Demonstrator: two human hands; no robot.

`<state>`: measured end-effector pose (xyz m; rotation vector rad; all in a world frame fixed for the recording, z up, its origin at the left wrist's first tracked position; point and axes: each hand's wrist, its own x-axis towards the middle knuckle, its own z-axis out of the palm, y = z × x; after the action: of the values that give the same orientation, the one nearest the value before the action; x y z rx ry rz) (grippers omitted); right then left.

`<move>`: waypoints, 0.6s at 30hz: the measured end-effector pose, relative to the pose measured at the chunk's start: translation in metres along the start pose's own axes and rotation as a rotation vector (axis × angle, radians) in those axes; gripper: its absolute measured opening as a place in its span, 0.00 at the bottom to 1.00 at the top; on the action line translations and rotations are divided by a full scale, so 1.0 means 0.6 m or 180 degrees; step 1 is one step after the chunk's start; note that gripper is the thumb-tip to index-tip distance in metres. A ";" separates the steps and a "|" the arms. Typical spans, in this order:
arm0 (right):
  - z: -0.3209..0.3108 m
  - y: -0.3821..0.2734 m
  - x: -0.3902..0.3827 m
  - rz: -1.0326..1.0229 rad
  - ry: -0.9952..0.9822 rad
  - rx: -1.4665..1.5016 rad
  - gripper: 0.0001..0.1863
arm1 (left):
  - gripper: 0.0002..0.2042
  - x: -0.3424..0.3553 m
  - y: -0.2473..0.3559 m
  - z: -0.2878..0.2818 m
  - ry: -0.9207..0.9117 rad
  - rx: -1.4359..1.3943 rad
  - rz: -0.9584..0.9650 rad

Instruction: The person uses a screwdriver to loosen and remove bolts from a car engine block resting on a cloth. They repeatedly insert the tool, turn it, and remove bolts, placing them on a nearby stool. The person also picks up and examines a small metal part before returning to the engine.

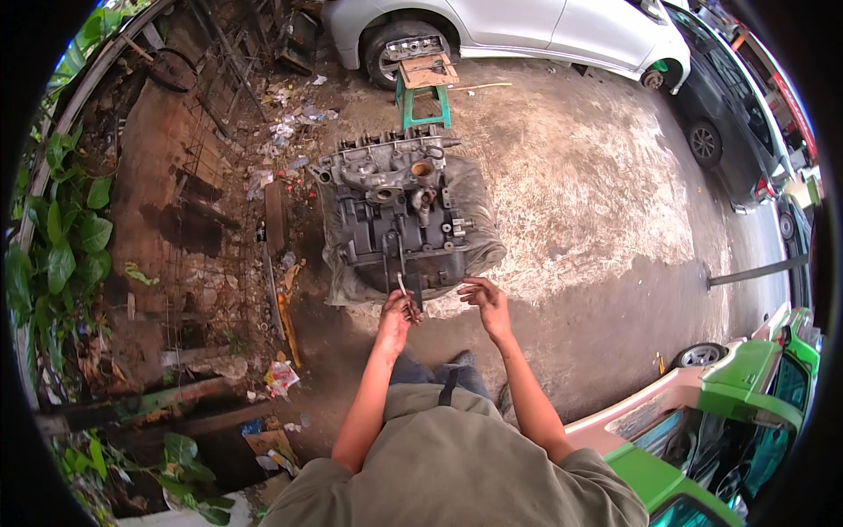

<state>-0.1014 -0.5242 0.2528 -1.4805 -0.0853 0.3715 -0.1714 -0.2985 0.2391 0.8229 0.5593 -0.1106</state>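
A grimy engine block (364,233) rests in front of me on a grey sheet (481,206), its grey metal upper section on the far side. At its near edge, my left hand (398,314) is closed around a slim metal tool (401,283) with a pale shaft. The tool points away from me toward the engine; its exact kind is unclear. Beside the engine's near right corner, my right hand (486,305) is held with fingers stretched out and apart, holding nothing that I can see.
Beyond the engine stands a green stool (407,110) with a wooden board (428,72) carrying small tools. A metal engine part (414,47) lies behind them. A silver car (509,26) is at the far side, a green vehicle (742,378) at right. Litter and plants (61,237) line the left.
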 end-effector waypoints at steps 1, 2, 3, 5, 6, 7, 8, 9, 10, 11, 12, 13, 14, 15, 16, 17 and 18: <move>-0.027 -0.002 -0.003 0.0041 0.0028 -0.0003 0.17 | 0.06 -0.003 -0.018 0.023 -0.0016 0.0140 -0.0083; -0.050 -0.003 -0.004 0.0087 0.0020 0.0026 0.17 | 0.06 -0.006 -0.033 0.045 -0.0012 0.0191 -0.0127; -0.074 -0.004 -0.001 0.0128 0.0020 0.0051 0.17 | 0.06 -0.007 -0.048 0.067 0.0013 0.0264 -0.0192; -0.113 -0.009 0.011 0.0120 -0.0012 0.0090 0.18 | 0.06 0.001 -0.069 0.106 0.0028 0.0404 -0.0231; -0.130 -0.011 0.019 0.0075 -0.0045 0.0101 0.18 | 0.06 0.009 -0.078 0.125 0.0022 0.0469 -0.0209; -0.146 -0.012 0.027 0.0092 -0.0048 0.0079 0.18 | 0.06 0.017 -0.086 0.140 0.0049 0.0490 -0.0255; -0.161 -0.015 0.040 0.0143 -0.0069 0.0095 0.18 | 0.07 0.031 -0.091 0.155 -0.0018 0.0539 -0.0234; -0.177 -0.017 0.055 0.0088 -0.0139 0.0136 0.17 | 0.07 0.046 -0.097 0.171 -0.0017 0.0490 -0.0177; -0.194 -0.020 0.070 0.0097 -0.0171 0.0144 0.17 | 0.07 0.064 -0.104 0.188 0.0038 0.0476 -0.0174; -0.212 -0.022 0.089 0.0108 -0.0203 0.0148 0.17 | 0.07 0.084 -0.110 0.205 0.0094 0.0457 -0.0173; -0.230 -0.023 0.110 0.0068 -0.0242 0.0151 0.17 | 0.07 0.108 -0.116 0.223 0.0063 0.0429 -0.0145; -0.253 -0.023 0.128 0.0065 -0.0247 0.0088 0.16 | 0.06 0.134 -0.120 0.240 0.0034 0.0402 -0.0123; -0.278 -0.023 0.147 0.0066 -0.0255 0.0022 0.16 | 0.06 0.160 -0.125 0.257 0.0009 0.0371 -0.0104; -0.304 -0.024 0.171 -0.0022 -0.0300 -0.0032 0.16 | 0.06 0.188 -0.131 0.277 0.0042 0.0378 -0.0047; -0.330 -0.024 0.193 0.0020 -0.0294 -0.0012 0.17 | 0.06 0.214 -0.139 0.299 0.0082 0.0374 0.0001; -0.358 -0.028 0.211 0.0074 -0.0275 0.0017 0.18 | 0.06 0.244 -0.142 0.323 0.0115 0.0383 0.0057; -0.384 -0.034 0.232 0.0070 -0.0248 0.0055 0.19 | 0.06 0.282 -0.136 0.349 0.0183 0.0352 0.0067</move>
<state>0.0983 -0.7042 0.2265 -1.4508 -0.1275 0.4469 0.0375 -0.4850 0.2126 0.9418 0.6023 -0.0994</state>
